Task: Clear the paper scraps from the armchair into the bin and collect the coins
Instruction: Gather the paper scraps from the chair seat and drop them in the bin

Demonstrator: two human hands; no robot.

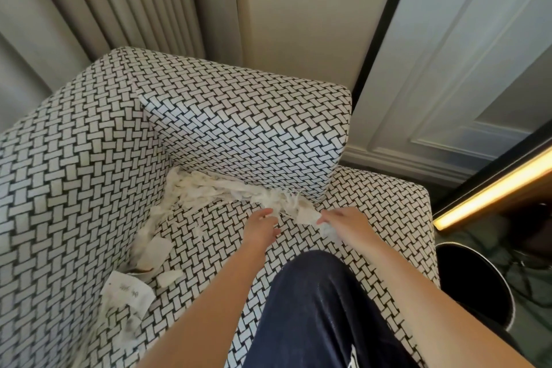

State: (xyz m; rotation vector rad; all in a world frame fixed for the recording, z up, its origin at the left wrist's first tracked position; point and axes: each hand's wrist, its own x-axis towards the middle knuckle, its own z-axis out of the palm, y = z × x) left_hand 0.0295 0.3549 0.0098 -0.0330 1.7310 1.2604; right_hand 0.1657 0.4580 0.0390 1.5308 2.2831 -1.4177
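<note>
Left hand [263,225] and right hand [343,219], fingers loosely open, touch paper scraps [209,188] along armchair [239,128] seat's back edge.

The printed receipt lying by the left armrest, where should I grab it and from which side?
Take the printed receipt by its free right edge, coming from the open seat side. Its left side seems tucked against the armrest, leaving little room for a grip there.

Pleated grey curtain [98,0] is seen upper left. Cream wall panel [298,9] adjoins a white moulded door [448,69]. A lit amber light strip [493,191] is noted at right.
</note>
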